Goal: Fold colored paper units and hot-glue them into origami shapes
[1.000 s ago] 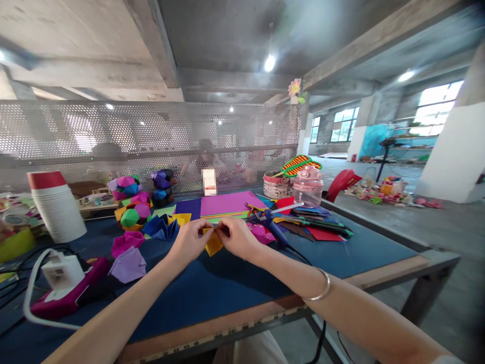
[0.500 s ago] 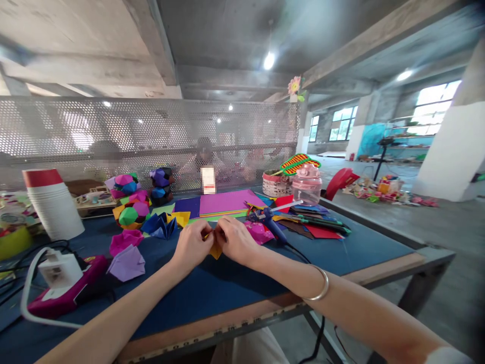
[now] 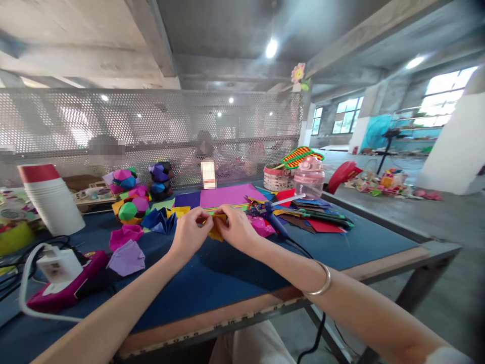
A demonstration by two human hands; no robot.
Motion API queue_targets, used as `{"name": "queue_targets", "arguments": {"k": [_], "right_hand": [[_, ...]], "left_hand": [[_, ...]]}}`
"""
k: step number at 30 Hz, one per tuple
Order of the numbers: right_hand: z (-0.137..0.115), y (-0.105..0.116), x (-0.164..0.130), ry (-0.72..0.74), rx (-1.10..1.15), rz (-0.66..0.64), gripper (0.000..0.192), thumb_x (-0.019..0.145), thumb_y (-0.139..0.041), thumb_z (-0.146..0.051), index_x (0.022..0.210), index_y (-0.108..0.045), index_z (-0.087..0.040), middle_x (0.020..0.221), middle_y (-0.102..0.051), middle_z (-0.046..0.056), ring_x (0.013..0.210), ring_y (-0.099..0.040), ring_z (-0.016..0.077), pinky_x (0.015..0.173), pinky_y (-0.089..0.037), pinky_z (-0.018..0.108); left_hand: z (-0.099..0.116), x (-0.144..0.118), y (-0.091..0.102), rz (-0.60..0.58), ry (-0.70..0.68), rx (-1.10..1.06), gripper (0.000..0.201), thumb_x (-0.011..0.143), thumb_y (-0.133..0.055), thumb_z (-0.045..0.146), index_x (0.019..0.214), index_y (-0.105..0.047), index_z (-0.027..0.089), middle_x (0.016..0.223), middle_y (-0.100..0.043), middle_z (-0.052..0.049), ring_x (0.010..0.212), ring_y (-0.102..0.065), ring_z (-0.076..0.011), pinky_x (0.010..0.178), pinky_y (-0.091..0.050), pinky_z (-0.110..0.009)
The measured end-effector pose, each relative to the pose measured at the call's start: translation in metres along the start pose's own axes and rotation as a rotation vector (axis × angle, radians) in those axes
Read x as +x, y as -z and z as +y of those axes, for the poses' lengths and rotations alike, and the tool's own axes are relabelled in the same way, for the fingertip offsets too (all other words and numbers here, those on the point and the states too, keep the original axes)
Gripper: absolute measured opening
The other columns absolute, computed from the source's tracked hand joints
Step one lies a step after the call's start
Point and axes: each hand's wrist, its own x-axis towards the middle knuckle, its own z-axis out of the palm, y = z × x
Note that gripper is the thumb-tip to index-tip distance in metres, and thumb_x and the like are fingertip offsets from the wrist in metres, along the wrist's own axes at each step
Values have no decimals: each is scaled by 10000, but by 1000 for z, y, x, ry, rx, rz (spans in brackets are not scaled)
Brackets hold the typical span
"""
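Between my two hands is a piece of folded yellow paper (image 3: 217, 231), held above the blue tabletop and partly hidden by the fingers. My left hand (image 3: 192, 228) pinches its left side with thumb and forefinger. On the other side, my right hand (image 3: 237, 227) grips it with closed fingers. Left of my hands lie a folded dark blue paper piece (image 3: 162, 221), a magenta one (image 3: 126, 236) and a lilac one (image 3: 128, 258). A blue glue gun (image 3: 273, 220) rests just right of my right hand, beside a pink paper piece (image 3: 262, 227).
Purple paper sheets (image 3: 231, 196) lie behind my hands. Paper balls (image 3: 131, 210), a stack of paper cups (image 3: 53, 199) and a magenta power strip (image 3: 70, 283) are at left. A clear pink-lidded bottle (image 3: 308, 182), a basket (image 3: 278, 178) and scissors (image 3: 326, 218) are at right.
The view has tilted down slightly. My hands have risen a little with the yellow paper, and its visible shape between the fingers has shifted.
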Motion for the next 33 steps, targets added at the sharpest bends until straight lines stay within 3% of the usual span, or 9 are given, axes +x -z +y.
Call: {"name": "queue_targets", "arguments": {"k": [4,7,11,17,23,27,33], "right_hand": [[4,-5,1,-263,179,-106,284,784,-612,-352,985,-526,-169,780,-655,31,680,-599,160,601,-412,250],[10,-11,1,-348,337,-195,224,822,-563,-354,945,-534,-168,762,-678,39,639,-622,155,549,-419,233],[18,-10,3,-273,290,-82,124,814,-555,-248,912,-545,-172,814,-684,49,691,-635,153,580,-433,224],[17,-2,4,-68,60,-41,98,774,-520,-126,843,-567,-178,746,-655,17,649,-581,130,580,-368,212],[13,-2,3,-66,52,-71,71,797,-523,-158,817,-590,-170,736,-652,22,656,-581,131,586,-364,212],[12,-2,4,-145,203,-99,171,858,-518,-299,910,-602,-159,824,-682,53,725,-623,147,629,-418,226],[12,-5,2,-198,287,-251,256,811,-599,-366,941,-610,-145,811,-697,53,715,-637,160,608,-431,229]], "left_hand": [[-12,9,3,75,106,-65,147,741,-521,284,689,-595,168,683,-640,-6,676,-624,-147,641,-462,-234],[-24,11,2,75,206,-174,162,732,-540,313,751,-601,163,691,-640,-10,635,-632,-148,591,-481,-232],[-28,10,-2,-3,254,-296,158,708,-554,282,807,-577,161,734,-645,-20,626,-645,-152,571,-511,-244],[-14,9,-1,-94,43,-301,291,674,-591,218,956,-597,143,977,-666,-85,907,-637,-184,854,-493,-322],[-23,9,-3,-222,10,-275,263,764,-514,248,961,-657,147,869,-690,-48,828,-635,-181,736,-495,-267],[-34,10,-4,-171,59,-184,240,768,-503,258,867,-691,148,712,-676,-14,685,-611,-163,617,-464,-233],[-37,11,-3,-90,145,-255,244,756,-528,284,876,-684,140,759,-705,-34,673,-628,-168,572,-462,-226]]}}
